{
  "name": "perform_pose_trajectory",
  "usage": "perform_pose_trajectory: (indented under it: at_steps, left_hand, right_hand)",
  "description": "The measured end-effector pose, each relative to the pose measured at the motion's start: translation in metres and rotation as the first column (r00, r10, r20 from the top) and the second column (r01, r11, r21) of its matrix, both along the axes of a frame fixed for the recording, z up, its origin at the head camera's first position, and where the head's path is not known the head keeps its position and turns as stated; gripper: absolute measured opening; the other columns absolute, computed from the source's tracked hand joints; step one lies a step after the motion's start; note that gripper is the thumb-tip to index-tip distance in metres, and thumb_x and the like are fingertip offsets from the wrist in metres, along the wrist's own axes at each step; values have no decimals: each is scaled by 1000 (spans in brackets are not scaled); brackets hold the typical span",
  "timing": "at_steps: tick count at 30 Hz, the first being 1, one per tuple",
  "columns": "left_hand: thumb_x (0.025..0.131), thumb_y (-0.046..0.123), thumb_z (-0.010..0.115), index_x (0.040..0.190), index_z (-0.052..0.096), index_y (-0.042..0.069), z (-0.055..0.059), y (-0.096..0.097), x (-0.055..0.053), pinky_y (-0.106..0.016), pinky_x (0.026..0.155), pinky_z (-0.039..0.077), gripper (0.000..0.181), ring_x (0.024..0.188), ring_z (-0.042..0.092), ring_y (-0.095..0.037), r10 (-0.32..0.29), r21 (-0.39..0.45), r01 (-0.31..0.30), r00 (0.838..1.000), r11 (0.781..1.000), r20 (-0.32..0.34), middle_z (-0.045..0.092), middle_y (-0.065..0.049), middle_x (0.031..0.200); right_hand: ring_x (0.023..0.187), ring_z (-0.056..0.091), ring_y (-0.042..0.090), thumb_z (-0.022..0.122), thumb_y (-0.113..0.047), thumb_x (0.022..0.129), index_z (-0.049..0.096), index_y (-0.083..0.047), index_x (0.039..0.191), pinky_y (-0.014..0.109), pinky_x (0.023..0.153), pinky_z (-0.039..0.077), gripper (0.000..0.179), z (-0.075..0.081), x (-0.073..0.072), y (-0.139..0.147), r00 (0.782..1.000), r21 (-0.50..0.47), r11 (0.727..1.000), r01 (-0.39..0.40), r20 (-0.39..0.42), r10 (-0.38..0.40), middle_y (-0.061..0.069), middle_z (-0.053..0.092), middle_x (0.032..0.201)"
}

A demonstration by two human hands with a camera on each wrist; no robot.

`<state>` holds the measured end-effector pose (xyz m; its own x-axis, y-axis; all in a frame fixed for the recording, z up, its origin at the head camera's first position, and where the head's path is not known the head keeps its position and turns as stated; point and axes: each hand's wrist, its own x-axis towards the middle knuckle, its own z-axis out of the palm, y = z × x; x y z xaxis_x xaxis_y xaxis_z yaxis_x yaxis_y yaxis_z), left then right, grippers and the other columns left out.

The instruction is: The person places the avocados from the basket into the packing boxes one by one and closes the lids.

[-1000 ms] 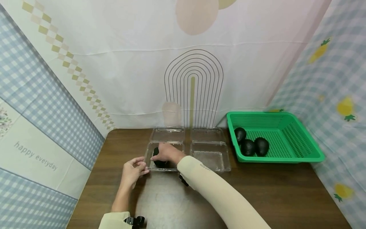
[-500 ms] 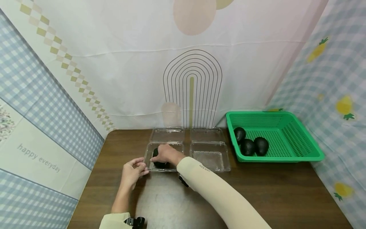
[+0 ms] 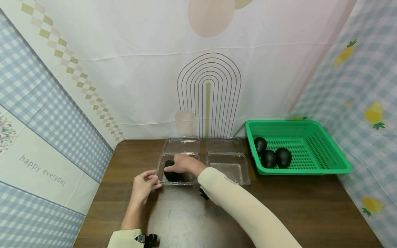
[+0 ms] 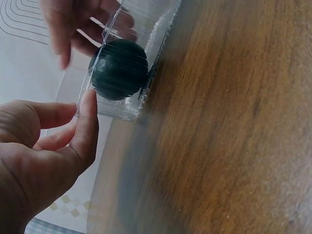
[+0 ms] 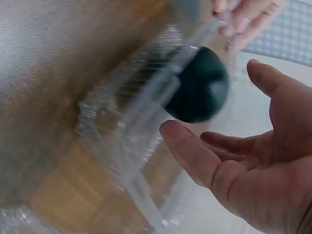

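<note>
A dark avocado (image 3: pixel 171 175) lies in the left clear plastic clamshell box (image 3: pixel 160 167), at its left end. My left hand (image 3: pixel 144 186) pinches the box's near left corner between thumb and fingers, plainly seen in the left wrist view. Over the box is my right hand (image 3: pixel 186 164). In the right wrist view, the right hand (image 5: pixel 243 156) has its thumb and fingers spread, with a gap between them and the avocado (image 5: pixel 207 87). Through the box wall, the left wrist view shows the avocado (image 4: pixel 122 70) resting inside.
A second clear clamshell box (image 3: pixel 227 170) stands open to the right. Both lids are folded back toward the wall cloth (image 3: pixel 149 89). A green basket (image 3: pixel 310 172) with three avocados (image 3: pixel 283 157) sits at the right on the wooden table (image 3: pixel 279 206).
My right hand has loosened from the avocado and shifted slightly right, so more of the avocado shows. The left hand stays at the box corner.
</note>
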<state>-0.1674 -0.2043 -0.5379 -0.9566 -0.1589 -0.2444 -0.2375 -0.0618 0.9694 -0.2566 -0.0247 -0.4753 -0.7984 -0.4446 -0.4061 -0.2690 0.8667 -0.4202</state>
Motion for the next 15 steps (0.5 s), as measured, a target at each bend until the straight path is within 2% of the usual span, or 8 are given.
perform_pose_trajectory:
  at_steps: [3, 6, 11, 15]
  left_hand:
    - [97, -15, 55, 137, 50, -19, 1, 0, 0, -25, 73, 66, 41, 74, 69, -13, 2, -2, -2, 1000, 1000, -3, 64, -13, 94]
    - [97, -15, 55, 137, 51, -19, 1, 0, 0, -25, 72, 66, 41, 74, 68, -13, 2, -2, -2, 1000, 1000, -5, 64, -13, 95]
    - [96, -17, 55, 137, 51, -20, -1, -1, -1, -25, 72, 66, 42, 73, 67, -11, 4, 3, -4, 1000, 1000, -11, 63, -13, 94]
    - [96, -17, 56, 137, 51, -20, -3, 0, -1, -25, 72, 66, 42, 73, 67, -11, 3, 4, -3, 1000, 1000, -11, 62, -13, 95]
  right_hand:
    - [119, 65, 25, 60, -61, 98, 54, -2, 144, 39, 96, 58, 76, 12, 1, 6, 1000, -21, 1000, 15, 11, -15, 13, 64, 137]
    - [134, 57, 28, 57, -64, 98, 40, -3, 156, 44, 108, 55, 85, 23, 1, 12, 1000, -47, 999, 23, 8, -22, 14, 56, 149]
    - [131, 60, 28, 59, -59, 99, 43, -5, 153, 45, 107, 55, 78, 35, 1, 25, 1000, -132, 991, 8, -18, -10, 15, 58, 147]
    - [131, 59, 28, 60, -51, 101, 46, -6, 151, 44, 109, 54, 69, 38, 1, 37, 997, -202, 979, -33, -69, 20, 15, 58, 146]
